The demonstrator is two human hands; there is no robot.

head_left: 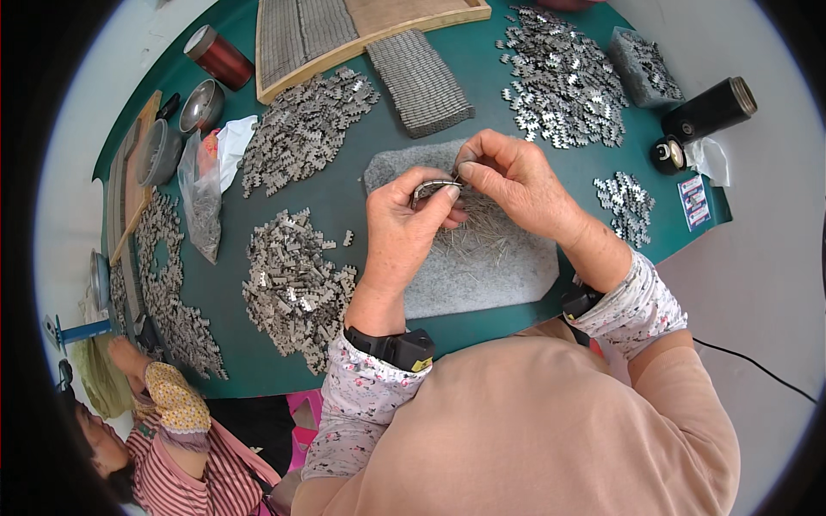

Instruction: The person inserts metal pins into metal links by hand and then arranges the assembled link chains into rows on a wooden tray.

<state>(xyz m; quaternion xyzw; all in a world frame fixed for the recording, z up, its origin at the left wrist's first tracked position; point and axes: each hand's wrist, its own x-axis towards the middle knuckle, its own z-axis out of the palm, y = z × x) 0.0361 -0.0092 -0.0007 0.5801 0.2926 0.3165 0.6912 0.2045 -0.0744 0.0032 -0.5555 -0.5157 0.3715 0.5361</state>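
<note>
My left hand [403, 219] grips a short, curved metal strip [433, 187], apparently made of small links, between thumb and fingers. Close by on the right, my right hand [516, 181] has its thumb and forefinger pinched together at the strip's end. Whatever lies in that pinch is too small to make out. Both hands are above a grey felt pad [447, 288], where a loose heap of thin metal pins [482, 236] is spread, partly covered by my hands.
Piles of toothed metal pieces lie left [297, 288], far left [310, 125] and far right [564, 77]. Behind the pad sits a block of stacked pieces [420, 83] beside a wooden tray [379, 39]. A black flask [710, 110] lies at right; a co-worker [163, 430] is at lower left.
</note>
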